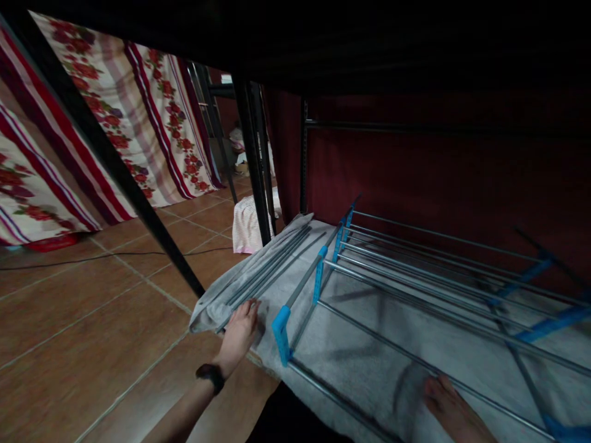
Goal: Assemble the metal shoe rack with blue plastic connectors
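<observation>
My left hand [241,326], with a dark band on its wrist, has its fingers curled over the near ends of several loose grey metal tubes [272,264]. These lie side by side on a grey towel-like cloth [364,363]. Right of that hand stands a partly assembled rack [318,271] of metal rods and blue plastic joints [281,326]. Low at the right, my right hand [455,406] is beside the rack's lower rod [392,347], just above or on the cloth. Its fingers look extended and hold nothing visible; they are slightly blurred.
Black metal posts [253,160] and a dark overhead surface frame the space. Behind the rack is a dark red wall [438,166]. Tiled floor [115,314] lies at the left, with a black cable [124,253] and a floral curtain [115,117]. A pale cloth [247,224] hangs beyond the post.
</observation>
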